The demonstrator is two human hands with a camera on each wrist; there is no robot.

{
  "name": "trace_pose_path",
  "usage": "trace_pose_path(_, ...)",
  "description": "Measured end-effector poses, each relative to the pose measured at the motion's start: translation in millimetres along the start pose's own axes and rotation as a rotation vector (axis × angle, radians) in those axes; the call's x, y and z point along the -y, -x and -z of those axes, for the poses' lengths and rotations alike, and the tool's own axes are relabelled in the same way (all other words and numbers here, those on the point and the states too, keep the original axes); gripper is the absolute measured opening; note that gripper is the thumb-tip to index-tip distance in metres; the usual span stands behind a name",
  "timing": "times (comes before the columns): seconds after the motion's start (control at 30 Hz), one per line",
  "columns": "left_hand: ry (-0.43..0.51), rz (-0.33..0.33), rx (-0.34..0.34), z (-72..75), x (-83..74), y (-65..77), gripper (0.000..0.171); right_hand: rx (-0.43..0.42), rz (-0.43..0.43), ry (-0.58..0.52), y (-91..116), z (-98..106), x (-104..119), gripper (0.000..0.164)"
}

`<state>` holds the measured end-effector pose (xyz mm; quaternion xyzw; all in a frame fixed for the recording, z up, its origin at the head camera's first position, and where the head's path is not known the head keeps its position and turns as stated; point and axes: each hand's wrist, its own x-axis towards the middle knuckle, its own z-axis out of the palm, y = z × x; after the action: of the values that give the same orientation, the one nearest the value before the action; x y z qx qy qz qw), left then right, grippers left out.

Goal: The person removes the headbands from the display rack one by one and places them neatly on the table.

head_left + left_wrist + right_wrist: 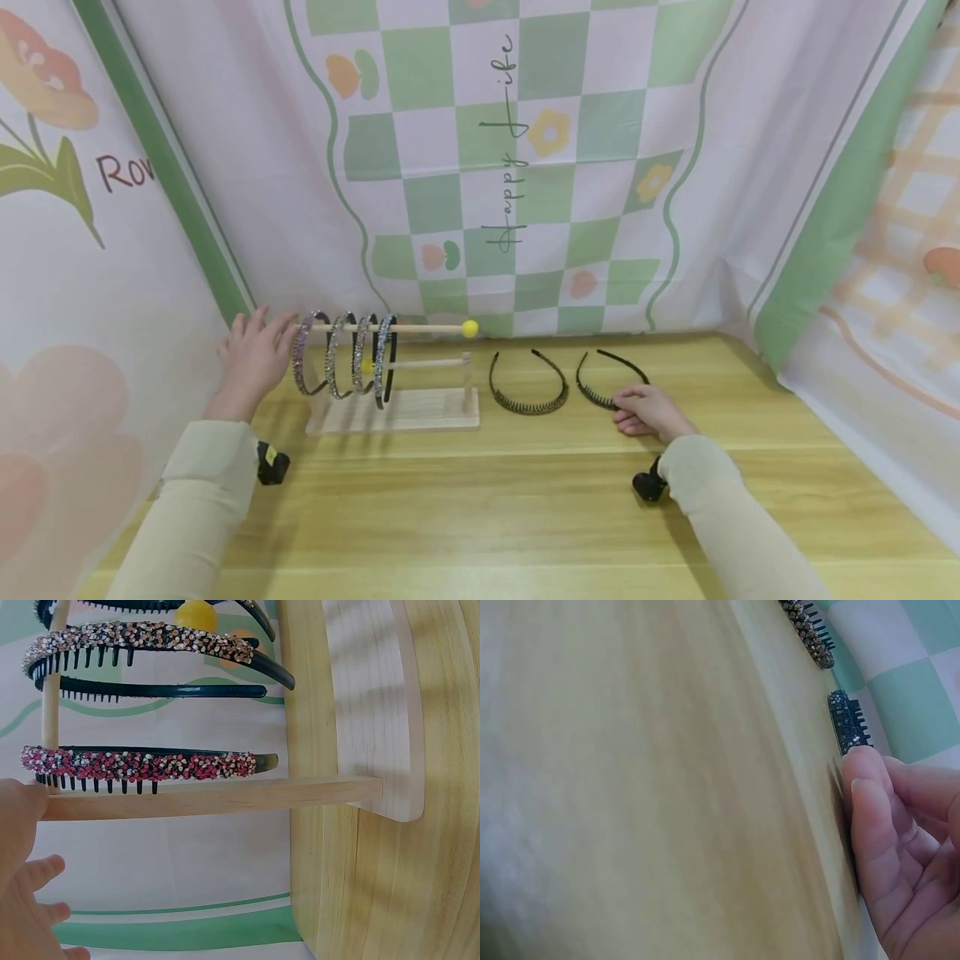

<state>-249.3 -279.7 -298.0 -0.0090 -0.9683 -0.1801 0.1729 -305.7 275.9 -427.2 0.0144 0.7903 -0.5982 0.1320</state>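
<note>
My right hand (651,411) pinches the front curve of a dark toothed headband (592,395) lying on the table. In the right wrist view, thumb and finger close on that headband (847,720); the fingers cover part of it. Left of it lies a second toothed headband (529,408), untouched. At the far left my left hand (255,354) touches the top of the upright post (202,799) of a wooden headband stand (427,410), its other fingers spread. Several rhinestone headbands hang on the upper rod, the pink one (150,763) nearest this hand.
The stand's upper rod (431,330) ends at the right in a yellow ball (469,328). A lower rod (427,363) runs below it. Patterned cloth (555,275) hangs behind the wooden table (465,517) and at both sides.
</note>
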Motion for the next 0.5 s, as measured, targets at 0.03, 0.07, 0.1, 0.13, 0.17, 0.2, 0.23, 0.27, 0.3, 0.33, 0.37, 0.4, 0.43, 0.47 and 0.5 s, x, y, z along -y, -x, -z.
trace_pose_path(0.03, -0.001, 0.001, 0.001, 0.2, 0.0, 0.0, 0.051, 0.0, 0.0, 0.001, 0.0, 0.2, 0.0, 0.034)
trace_pose_path(0.07, -0.002, 0.002, 0.003, 0.1, 0.1, 0.0, 0.051, 0.004, 0.002, 0.002, 0.0, 0.3, 0.0, 0.035)
trace_pose_path(0.1, -0.004, 0.004, 0.004, 0.0, 0.2, 0.0, 0.052, 0.002, 0.001, 0.001, 0.0, 0.4, 0.0, 0.035)
trace_pose_path(0.13, -0.006, 0.005, 0.004, -0.1, 0.2, 0.0, 0.052, 0.003, 0.001, 0.001, 0.2, 0.5, 0.0, 0.035)
trace_pose_path(0.17, -0.008, 0.006, 0.005, -0.2, 0.2, 0.0, 0.052, 0.004, 0.0, 0.001, 0.2, 0.7, -0.1, 0.035)
trace_pose_path(0.2, -0.011, 0.006, 0.005, -0.3, 0.2, 0.0, 0.051, 0.007, 0.002, 0.003, 0.1, 1.0, -0.3, 0.036)
trace_pose_path(0.23, -0.014, 0.007, 0.005, -0.4, 0.2, 0.0, 0.051, 0.01, 0.002, 0.003, 0.1, 1.5, -0.3, 0.036)
trace_pose_path(0.27, -0.016, 0.008, 0.005, -0.4, 0.1, 0.0, 0.051, 0.009, 0.0, -0.001, 0.0, 1.9, -0.2, 0.037)
trace_pose_path(0.3, -0.018, 0.009, 0.004, -0.5, 0.0, 0.0, 0.051, 0.006, -0.001, -0.007, -0.2, 2.3, -0.1, 0.038)
trace_pose_path(0.33, -0.017, 0.009, 0.004, -0.4, -0.1, 0.1, 0.051, 0.005, -0.002, -0.01, -0.2, 2.8, 0.4, 0.039)
trace_pose_path(0.37, -0.016, 0.009, 0.004, -0.3, -0.2, 0.1, 0.051, 0.006, 0.0, -0.012, -0.4, 3.5, 1.0, 0.04)
trace_pose_path(0.4, -0.015, 0.01, 0.004, -0.2, -0.3, 0.0, 0.051, 0.004, 0.0, -0.017, -0.6, 3.9, 2.0, 0.04)
trace_pose_path(0.43, -0.013, 0.01, 0.003, -0.1, -0.3, 0.1, 0.051, 0.004, 0.002, -0.023, -0.6, 4.2, 3.2, 0.041)
trace_pose_path(0.47, -0.011, 0.011, 0.003, 0.0, -0.4, 0.0, 0.051, -0.002, 0.004, -0.025, -0.6, 4.4, 4.8, 0.041)
trace_pose_path(0.5, -0.01, 0.011, 0.002, 0.1, -0.4, 0.0, 0.051, -0.003, 0.01, -0.019, -0.5, 4.7, 6.6, 0.041)
